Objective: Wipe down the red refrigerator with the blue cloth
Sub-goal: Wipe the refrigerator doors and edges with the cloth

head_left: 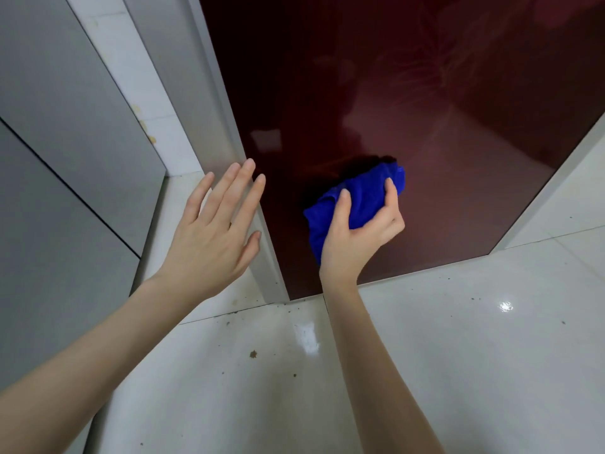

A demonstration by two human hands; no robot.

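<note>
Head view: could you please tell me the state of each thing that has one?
Glossy red refrigerator door: appears shut.
Crumpled blue cloth: pressed against the door.
Right hand: grips the cloth.
Left hand: open, holding nothing.
White tiled floor: speckled with dark crumbs.

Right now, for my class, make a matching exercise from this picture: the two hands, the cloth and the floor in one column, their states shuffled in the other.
Things:
1. left hand
2. right hand
3. cloth
4. floor

States:
A. speckled with dirt
B. fingers straight, holding nothing
C. bunched up, blue
D. gripping fabric

Pairs: 1-B, 2-D, 3-C, 4-A
</note>
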